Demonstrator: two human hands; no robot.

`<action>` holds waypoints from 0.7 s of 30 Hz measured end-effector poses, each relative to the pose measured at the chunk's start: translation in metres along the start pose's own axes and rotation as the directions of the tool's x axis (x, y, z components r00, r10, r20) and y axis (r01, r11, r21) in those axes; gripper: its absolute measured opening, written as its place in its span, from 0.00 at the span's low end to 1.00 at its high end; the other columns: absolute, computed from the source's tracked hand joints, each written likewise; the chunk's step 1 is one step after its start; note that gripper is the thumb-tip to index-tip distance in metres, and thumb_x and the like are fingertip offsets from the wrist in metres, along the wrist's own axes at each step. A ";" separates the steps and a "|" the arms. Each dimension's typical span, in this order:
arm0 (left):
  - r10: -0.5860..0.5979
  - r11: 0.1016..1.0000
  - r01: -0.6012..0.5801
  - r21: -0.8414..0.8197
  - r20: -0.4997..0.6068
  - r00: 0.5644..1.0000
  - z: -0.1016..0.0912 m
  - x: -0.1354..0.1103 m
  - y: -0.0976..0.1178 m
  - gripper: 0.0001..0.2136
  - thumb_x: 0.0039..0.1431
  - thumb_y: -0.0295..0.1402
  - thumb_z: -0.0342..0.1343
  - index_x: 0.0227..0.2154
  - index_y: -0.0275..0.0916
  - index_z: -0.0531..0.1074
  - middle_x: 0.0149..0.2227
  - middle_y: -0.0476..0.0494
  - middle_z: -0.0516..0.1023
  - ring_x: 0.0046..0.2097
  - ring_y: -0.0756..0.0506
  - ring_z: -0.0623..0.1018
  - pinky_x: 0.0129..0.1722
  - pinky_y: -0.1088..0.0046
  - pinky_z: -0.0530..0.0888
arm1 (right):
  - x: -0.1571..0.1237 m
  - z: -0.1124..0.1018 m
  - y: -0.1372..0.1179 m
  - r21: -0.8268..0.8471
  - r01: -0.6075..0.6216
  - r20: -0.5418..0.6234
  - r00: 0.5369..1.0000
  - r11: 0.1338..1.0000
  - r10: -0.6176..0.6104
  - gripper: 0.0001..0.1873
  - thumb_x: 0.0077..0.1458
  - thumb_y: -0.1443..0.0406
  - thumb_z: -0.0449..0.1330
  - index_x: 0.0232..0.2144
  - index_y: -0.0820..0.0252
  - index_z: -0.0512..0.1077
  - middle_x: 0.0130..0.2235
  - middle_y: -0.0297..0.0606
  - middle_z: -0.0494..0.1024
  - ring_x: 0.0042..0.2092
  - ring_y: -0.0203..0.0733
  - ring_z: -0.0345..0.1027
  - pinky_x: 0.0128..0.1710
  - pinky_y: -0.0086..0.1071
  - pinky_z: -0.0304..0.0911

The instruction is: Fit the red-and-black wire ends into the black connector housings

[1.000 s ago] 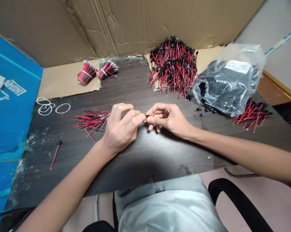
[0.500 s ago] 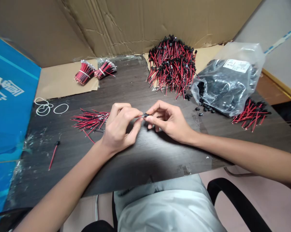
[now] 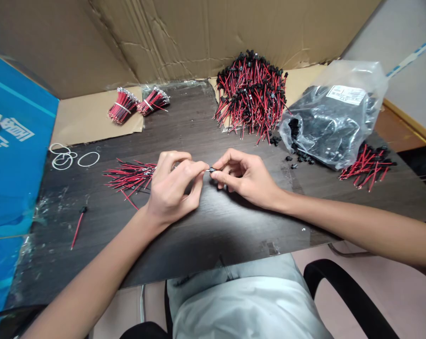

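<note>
Connector (image 3: 212, 170) pinched by right hand (image 3: 246, 178) faced wire (image 3: 208, 170) pinched by left hand (image 3: 174, 183), apparently for alignment; loose wires (image 3: 130, 176) lay just beside left hand, presumably for easy reach.

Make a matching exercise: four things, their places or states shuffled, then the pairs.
1. Person's right hand
2. Thin, round white bands
3. Clear plastic bag
4. Loose red-and-black wires

A. Near the blue panel
B. Partly hidden by the left hand
C. Pinching a small black connector
D. Right of the large red-and-black heap

Pairs: 1C, 2A, 3D, 4B
</note>
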State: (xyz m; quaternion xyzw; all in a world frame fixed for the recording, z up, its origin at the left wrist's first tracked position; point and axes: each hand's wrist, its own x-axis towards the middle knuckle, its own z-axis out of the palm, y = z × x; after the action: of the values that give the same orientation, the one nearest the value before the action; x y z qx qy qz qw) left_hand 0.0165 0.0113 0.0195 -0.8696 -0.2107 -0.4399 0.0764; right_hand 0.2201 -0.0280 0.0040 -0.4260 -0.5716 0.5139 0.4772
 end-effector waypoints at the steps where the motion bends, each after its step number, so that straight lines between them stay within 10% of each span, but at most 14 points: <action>1: -0.004 1.000 0.004 -0.006 -0.002 1.000 0.000 0.000 0.000 0.13 0.59 0.19 0.61 0.44 0.41 0.72 0.33 0.48 0.77 0.40 0.45 0.77 0.38 0.69 0.74 | 0.000 0.000 0.000 0.000 -0.007 0.003 1.000 1.000 0.007 0.17 0.58 0.54 0.72 0.37 0.60 0.73 0.28 0.33 0.80 0.28 0.34 0.74 0.29 0.28 0.67; 21: -0.008 0.997 0.012 -0.072 0.054 0.998 -0.001 -0.001 0.007 0.11 0.62 0.19 0.61 0.44 0.39 0.73 0.32 0.49 0.76 0.38 0.48 0.78 0.37 0.73 0.75 | 0.007 0.000 0.000 0.130 -0.180 0.109 0.980 0.975 0.166 0.21 0.50 0.56 0.77 0.35 0.61 0.73 0.23 0.33 0.79 0.22 0.32 0.68 0.22 0.25 0.63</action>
State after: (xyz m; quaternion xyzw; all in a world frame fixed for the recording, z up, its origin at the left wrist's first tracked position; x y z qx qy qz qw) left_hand 0.0182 0.0048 0.0192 -0.8824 -0.2008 -0.4240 0.0369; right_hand 0.2193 -0.0215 0.0051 -0.4142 -0.5177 0.6124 0.4305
